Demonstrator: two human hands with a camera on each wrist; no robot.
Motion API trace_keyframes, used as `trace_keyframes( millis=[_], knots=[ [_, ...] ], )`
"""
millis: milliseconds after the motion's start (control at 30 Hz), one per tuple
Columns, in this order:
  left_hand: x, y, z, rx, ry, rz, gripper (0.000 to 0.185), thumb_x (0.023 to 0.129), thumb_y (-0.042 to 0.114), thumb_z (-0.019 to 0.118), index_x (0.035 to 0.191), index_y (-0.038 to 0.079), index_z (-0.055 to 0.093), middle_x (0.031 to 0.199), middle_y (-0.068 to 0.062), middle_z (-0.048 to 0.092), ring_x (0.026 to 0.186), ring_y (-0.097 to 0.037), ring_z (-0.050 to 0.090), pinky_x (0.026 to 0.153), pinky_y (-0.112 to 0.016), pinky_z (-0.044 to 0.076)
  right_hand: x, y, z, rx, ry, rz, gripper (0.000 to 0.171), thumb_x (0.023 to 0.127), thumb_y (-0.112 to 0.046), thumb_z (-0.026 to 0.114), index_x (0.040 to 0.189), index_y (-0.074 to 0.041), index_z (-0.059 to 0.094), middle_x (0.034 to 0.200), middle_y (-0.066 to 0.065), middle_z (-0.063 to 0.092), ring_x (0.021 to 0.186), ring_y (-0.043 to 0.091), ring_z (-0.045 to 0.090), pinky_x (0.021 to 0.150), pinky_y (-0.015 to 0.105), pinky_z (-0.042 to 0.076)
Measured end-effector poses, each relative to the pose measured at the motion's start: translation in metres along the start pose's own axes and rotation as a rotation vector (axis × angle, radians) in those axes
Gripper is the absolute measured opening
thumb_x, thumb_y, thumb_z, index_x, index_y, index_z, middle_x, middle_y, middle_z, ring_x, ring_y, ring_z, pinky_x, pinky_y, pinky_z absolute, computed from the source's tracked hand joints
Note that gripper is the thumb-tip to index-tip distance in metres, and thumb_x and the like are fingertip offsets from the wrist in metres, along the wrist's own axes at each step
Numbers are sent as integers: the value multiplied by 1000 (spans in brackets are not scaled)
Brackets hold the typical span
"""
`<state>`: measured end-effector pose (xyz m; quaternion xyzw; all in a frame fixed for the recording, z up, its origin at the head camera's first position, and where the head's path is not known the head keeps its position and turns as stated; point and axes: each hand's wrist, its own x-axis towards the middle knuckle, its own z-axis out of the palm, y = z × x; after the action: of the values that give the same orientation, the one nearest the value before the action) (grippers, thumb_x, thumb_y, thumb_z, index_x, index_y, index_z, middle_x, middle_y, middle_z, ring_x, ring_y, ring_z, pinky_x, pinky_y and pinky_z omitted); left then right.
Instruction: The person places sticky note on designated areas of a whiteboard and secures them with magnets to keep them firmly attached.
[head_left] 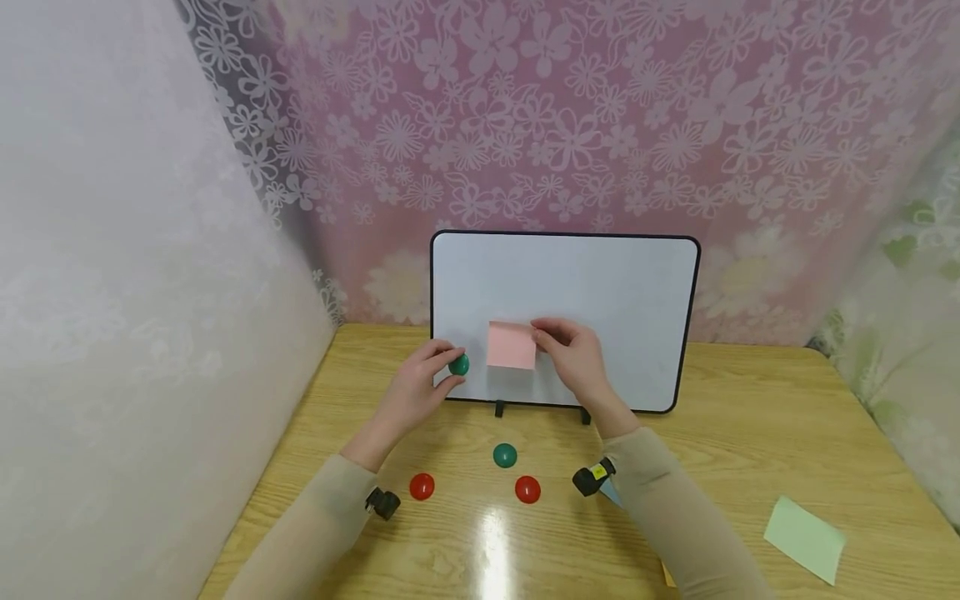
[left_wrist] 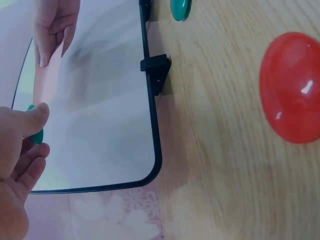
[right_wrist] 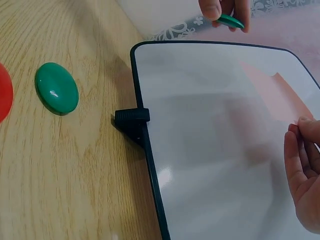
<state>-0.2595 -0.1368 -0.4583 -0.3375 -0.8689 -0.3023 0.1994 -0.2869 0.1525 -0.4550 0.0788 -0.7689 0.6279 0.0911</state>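
A pink paper note is held in front of the whiteboard. My right hand pinches its right edge between thumb and fingers. To the left of the note, my left hand pinches a round green magnet near the board's lower left part. In the right wrist view the note slants with a bent edge, and the green magnet is apart from it. From the left wrist view, the magnet is partly covered by the thumb.
On the wooden table lie another green magnet and two red magnets, one at left and one at right. A light green note lies far right. Blue paper shows beneath the right forearm. Black feet support the board.
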Motion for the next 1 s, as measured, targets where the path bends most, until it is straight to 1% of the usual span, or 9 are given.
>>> trace_keyframes(
  millis=[100,233,367,433,500,567,633,733,1000],
  knots=[
    [5,0,0,3,-5,1,40,93,5,84,130,-6,73,121,-10,65,100,-27,68,85,-35,60,3,-2,2,-4,12,4,27,106,-19,72,128,-4,76,123,14,74,108,26,72,93,33,61],
    [13,2,0,18,3,19,41,93,5,84,131,-5,73,121,-11,64,100,-26,66,84,-35,59,7,-5,5,-9,34,-6,27,105,-20,73,127,-4,76,122,14,74,108,26,73,92,33,61],
    [22,6,-1,31,12,27,41,94,5,83,132,-6,72,122,-13,64,100,-25,64,84,-35,59,10,-17,9,-25,45,-3,26,106,-11,69,128,2,74,123,20,73,111,33,71,96,41,60],
    [27,8,-2,35,24,34,41,94,4,82,132,-6,72,122,-14,64,101,-25,64,84,-35,59,13,-19,11,-19,48,2,27,106,-9,68,129,4,73,125,22,73,112,34,71,97,41,60],
    [31,8,-2,37,40,45,40,94,3,82,132,-7,71,121,-15,64,102,-26,64,85,-35,59,17,-22,12,-11,54,4,26,106,-9,69,128,4,73,125,22,73,112,33,71,96,38,60],
    [35,9,-2,42,54,55,40,94,3,82,132,-7,71,121,-15,64,103,-27,64,86,-36,59,24,-17,13,5,62,-2,27,106,-13,71,128,1,75,124,19,73,111,29,71,92,30,61],
    [39,9,-2,54,61,59,40,95,3,82,132,-6,71,121,-15,65,103,-27,64,86,-36,58,27,-17,14,19,68,-6,27,105,-14,73,127,0,76,123,18,74,109,26,72,91,26,60],
    [44,9,-2,69,63,54,41,95,5,82,134,-5,71,122,-15,65,105,-27,63,88,-36,58,31,-19,16,30,72,-16,25,104,-16,75,124,-2,77,120,16,75,106,24,72,90,26,60],
    [56,14,-3,89,67,20,43,96,6,81,137,-4,70,123,-14,65,103,-26,63,87,-35,58,39,-28,20,1,90,-50,22,104,-18,74,121,-4,79,115,11,76,102,20,74,88,28,61]
  ],
)
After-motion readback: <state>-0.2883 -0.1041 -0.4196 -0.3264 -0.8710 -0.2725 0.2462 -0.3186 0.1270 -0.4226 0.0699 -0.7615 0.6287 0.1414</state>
